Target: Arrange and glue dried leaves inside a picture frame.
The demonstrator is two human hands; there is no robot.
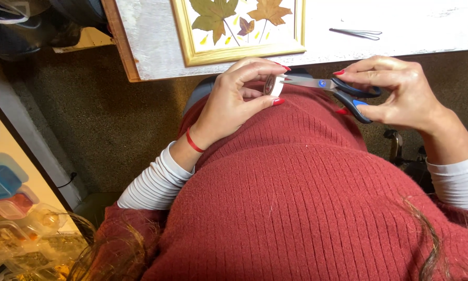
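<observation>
Left hand (234, 101) gripping a tape roll (270, 85) at lap height, right hand (395, 93) closed on scissors (330, 88), blades at the strip, below the table (400, 31) with its framed leaves (239, 26).

In view are two bare hands, left (234, 101) and right (398, 93), one small roll of tape (272, 85), one pair of blue-and-black-handled steel scissors (332, 89), one gold-framed picture of pressed leaves (239, 26), holding three large leaves, and one pair of metal tweezers (358, 34).
</observation>
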